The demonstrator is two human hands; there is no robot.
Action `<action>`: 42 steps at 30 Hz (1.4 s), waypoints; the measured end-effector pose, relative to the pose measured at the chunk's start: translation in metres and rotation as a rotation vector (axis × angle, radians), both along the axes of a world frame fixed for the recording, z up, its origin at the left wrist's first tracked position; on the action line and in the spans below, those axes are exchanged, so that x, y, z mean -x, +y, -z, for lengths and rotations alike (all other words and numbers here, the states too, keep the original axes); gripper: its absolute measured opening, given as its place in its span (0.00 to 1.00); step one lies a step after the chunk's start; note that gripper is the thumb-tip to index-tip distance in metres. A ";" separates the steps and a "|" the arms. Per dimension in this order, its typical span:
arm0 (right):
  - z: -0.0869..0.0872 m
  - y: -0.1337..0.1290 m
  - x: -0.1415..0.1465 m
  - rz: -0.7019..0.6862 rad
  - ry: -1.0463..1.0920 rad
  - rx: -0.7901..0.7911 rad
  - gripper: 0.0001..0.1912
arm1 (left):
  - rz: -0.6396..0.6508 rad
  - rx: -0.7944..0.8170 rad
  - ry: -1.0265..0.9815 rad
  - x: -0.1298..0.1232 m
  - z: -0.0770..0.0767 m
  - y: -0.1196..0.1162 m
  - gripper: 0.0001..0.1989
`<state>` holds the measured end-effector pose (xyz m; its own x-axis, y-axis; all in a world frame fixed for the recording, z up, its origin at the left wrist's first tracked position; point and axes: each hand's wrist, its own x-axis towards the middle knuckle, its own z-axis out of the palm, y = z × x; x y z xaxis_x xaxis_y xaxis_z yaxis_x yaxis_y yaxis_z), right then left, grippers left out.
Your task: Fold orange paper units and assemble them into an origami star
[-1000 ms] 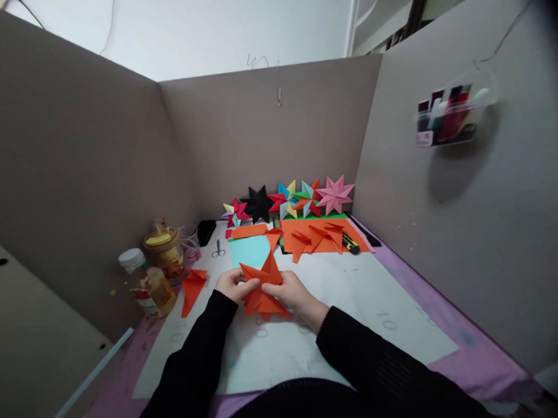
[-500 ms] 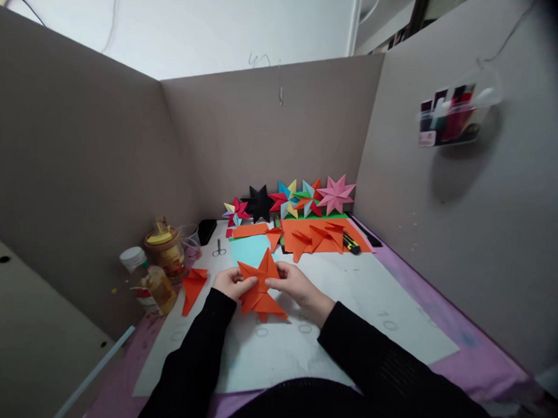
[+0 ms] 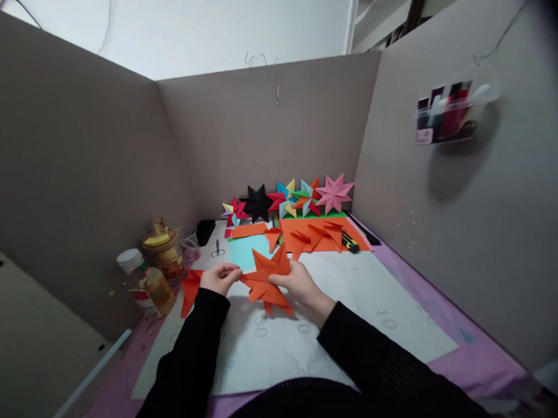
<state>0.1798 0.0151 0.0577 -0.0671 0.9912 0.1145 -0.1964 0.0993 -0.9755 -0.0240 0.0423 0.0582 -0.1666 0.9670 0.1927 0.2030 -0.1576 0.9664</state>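
Observation:
An orange folded-paper star (image 3: 267, 281) is held up over the white sheet (image 3: 343, 331), its points facing several ways. My right hand (image 3: 307, 288) grips its right side, thumb on the front and fingers behind. My left hand (image 3: 221, 279) pinches the tip of the star's left point between thumb and fingertips. Beside the left wrist lies a loose orange folded piece (image 3: 189, 291), partly covered by that hand. Beyond the star, more orange folded pieces (image 3: 317, 235) rest on a stack of orange paper, with another folded piece (image 3: 272, 238) to their left.
Finished paper stars (image 3: 335, 193) lean along the back panel. Small scissors (image 3: 218, 248), a yellow-black cutter (image 3: 350, 242) and light-blue paper (image 3: 248, 252) lie behind the hands. A glue bottle (image 3: 146, 289) and a brown pot (image 3: 163, 251) stand left. Grey panels enclose three sides.
The star has turned and tilted toward the right. My left hand has slid outward from its body to the left point's tip, while my right hand keeps hold.

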 end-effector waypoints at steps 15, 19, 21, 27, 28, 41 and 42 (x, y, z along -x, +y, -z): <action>0.018 0.004 0.009 0.000 0.098 0.049 0.17 | 0.261 0.107 -0.319 -0.036 0.021 -0.011 0.26; 0.021 0.006 0.004 -0.107 0.127 0.151 0.17 | 0.234 0.102 -0.312 -0.031 0.019 -0.009 0.26; 0.021 0.004 0.003 -0.114 0.096 0.138 0.16 | 0.241 0.083 -0.287 -0.031 0.017 -0.010 0.25; 0.022 -0.001 0.009 -0.036 0.049 0.113 0.17 | 0.266 0.004 -0.213 -0.034 0.013 -0.014 0.23; 0.023 -0.001 0.011 -0.026 0.054 0.115 0.17 | 0.252 -0.010 -0.210 -0.035 0.013 -0.015 0.23; 0.026 0.012 0.006 0.227 0.327 0.208 0.14 | 0.267 0.079 -0.105 -0.040 0.033 -0.010 0.25; 0.024 0.014 0.002 0.259 0.365 0.223 0.14 | 0.256 0.083 -0.098 -0.042 0.036 -0.011 0.24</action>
